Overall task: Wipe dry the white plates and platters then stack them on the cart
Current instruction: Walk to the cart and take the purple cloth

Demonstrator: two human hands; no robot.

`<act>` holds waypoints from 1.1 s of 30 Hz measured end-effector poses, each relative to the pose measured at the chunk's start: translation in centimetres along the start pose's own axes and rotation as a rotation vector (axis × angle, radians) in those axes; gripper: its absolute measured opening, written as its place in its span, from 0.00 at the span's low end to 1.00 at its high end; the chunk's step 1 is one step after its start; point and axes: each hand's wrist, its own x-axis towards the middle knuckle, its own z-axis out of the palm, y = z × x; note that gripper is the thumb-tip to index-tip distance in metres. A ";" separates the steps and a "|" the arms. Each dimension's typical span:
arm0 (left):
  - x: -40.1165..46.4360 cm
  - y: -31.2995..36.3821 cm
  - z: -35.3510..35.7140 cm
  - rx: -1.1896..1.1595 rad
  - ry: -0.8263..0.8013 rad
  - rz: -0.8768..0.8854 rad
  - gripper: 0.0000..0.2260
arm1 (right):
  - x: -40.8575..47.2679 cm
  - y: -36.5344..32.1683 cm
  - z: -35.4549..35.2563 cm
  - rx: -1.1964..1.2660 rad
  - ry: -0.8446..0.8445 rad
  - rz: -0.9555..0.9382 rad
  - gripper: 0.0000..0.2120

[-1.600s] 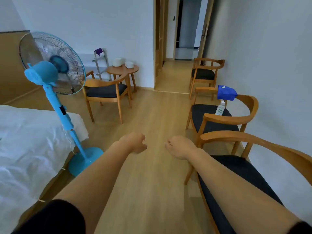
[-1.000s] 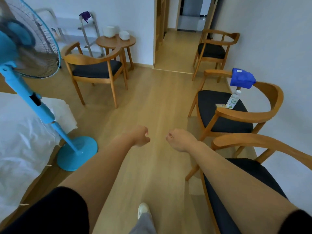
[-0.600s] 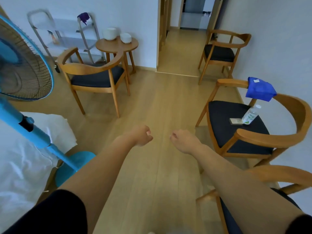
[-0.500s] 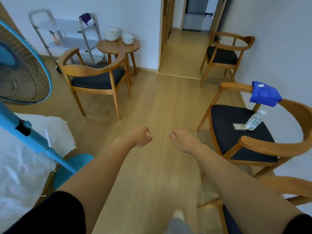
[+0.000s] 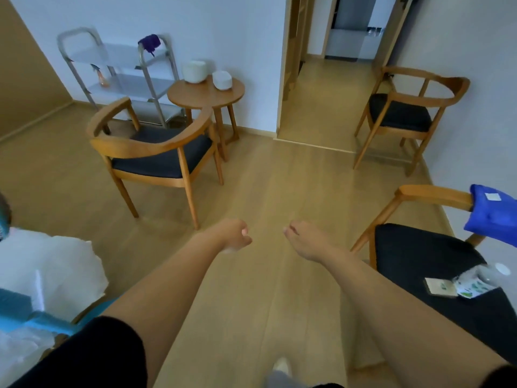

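White plates [image 5: 207,75] stacked on the round table [image 5: 205,93], cart [image 5: 123,77] just beside it.
Left hand [image 5: 233,236] and right hand [image 5: 303,240] are curled into fists, holding nothing, well short of the table.

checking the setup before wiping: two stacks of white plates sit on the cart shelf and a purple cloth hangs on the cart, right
Not quite. The head view shows the two stacks of white plates on the round wooden table beside the cart, not on its shelf. The purple cloth does hang on the cart.

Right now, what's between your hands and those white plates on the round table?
In the head view, bare wooden floor, then a wooden armchair stands between the hands and the white plates on the round table.
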 end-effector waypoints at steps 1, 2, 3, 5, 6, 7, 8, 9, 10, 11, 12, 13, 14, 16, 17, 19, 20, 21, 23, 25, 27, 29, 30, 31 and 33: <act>1.7 0.3 -0.7 0.000 0.002 -0.008 0.17 | 1.7 0.7 -0.9 -0.001 -0.006 -0.001 0.19; 3.3 0.4 -1.3 -0.004 0.006 -0.013 0.17 | 3.3 1.3 -1.7 0.002 -0.013 -0.002 0.19; 4.9 0.6 -1.8 -0.013 0.011 -0.015 0.17 | 5.0 1.9 -2.4 0.005 -0.018 -0.006 0.19; 7.6 0.8 -2.7 -0.021 0.002 -0.020 0.16 | 7.6 2.8 -3.4 0.021 -0.035 -0.008 0.18; 8.8 0.7 -3.1 -0.019 -0.008 -0.028 0.16 | 8.9 3.2 -3.7 0.030 -0.045 -0.007 0.18; 10.1 0.6 -3.5 -0.020 -0.014 -0.039 0.16 | 10.1 3.5 -4.0 0.036 -0.056 -0.009 0.18; 11.4 0.4 -4.0 -0.026 -0.014 -0.051 0.17 | 11.5 3.8 -4.3 0.038 -0.063 -0.014 0.18; 12.8 0.2 -4.7 -0.036 -0.009 -0.059 0.16 | 12.9 4.0 -4.6 0.038 -0.063 -0.020 0.18; 14.2 -0.1 -5.3 -0.045 -0.001 -0.061 0.16 | 14.3 4.2 -4.9 0.035 -0.061 -0.026 0.17; 15.6 -0.4 -6.0 -0.049 0.005 -0.060 0.15 | 15.8 4.3 -5.1 0.028 -0.059 -0.031 0.16; 17.1 -0.7 -6.6 -0.050 0.008 -0.058 0.15 | 17.3 4.4 -5.4 0.018 -0.057 -0.034 0.17; 18.6 -1.0 -7.3 -0.052 0.009 -0.056 0.15 | 19.0 4.5 -5.6 0.010 -0.057 -0.033 0.18; 20.1 -1.4 -7.9 -0.057 0.008 -0.055 0.15 | 20.7 4.7 -5.9 0.005 -0.057 -0.031 0.18; 23.3 -2.3 -9.3 -0.059 0.000 -0.057 0.14 | 24.5 4.7 -6.4 -0.002 -0.058 -0.019 0.18; 25.0 -2.9 -10.0 -0.060 -0.005 -0.056 0.14 | 26.4 4.7 -6.7 -0.008 -0.055 -0.012 0.18; 28.6 -4.2 -11.7 -0.069 -0.005 -0.051 0.14 | 30.7 4.5 -7.5 -0.017 -0.046 0.003 0.16; 30.4 -4.9 -12.7 -0.077 -0.006 -0.048 0.14 | 32.8 4.2 -7.9 -0.021 -0.046 0.008 0.15; 32.1 -5.6 -13.8 -0.087 -0.011 -0.048 0.14 | 34.9 3.9 -8.3 -0.029 -0.052 0.010 0.15; 35.4 -6.8 -16.0 -0.110 -0.028 -0.055 0.14 | 38.9 3.2 -9.3 -0.052 -0.080 0.016 0.14; 38.4 -7.9 -18.4 -0.122 -0.043 -0.056 0.14 | 42.7 2.4 -10.3 -0.054 -0.095 0.023 0.14; 41.2 -8.9 -20.8 -0.134 -0.041 -0.051 0.13 | 46.1 1.6 -11.5 -0.047 -0.090 0.022 0.14; 43.5 -9.9 -23.0 -0.154 -0.030 -0.045 0.13 | 49.0 0.8 -12.4 -0.050 -0.086 0.012 0.14; 44.5 -10.3 -23.9 -0.159 -0.030 -0.044 0.13 | 50.3 0.5 -12.8 -0.055 -0.088 0.008 0.15; 45.5 -10.8 -24.6 -0.162 -0.031 -0.047 0.13 | 51.6 0.3 -13.1 -0.059 -0.094 0.005 0.15; 47.5 -11.7 -25.8 -0.173 -0.029 -0.061 0.14 | 54.2 0.0 -13.7 -0.062 -0.104 0.003 0.14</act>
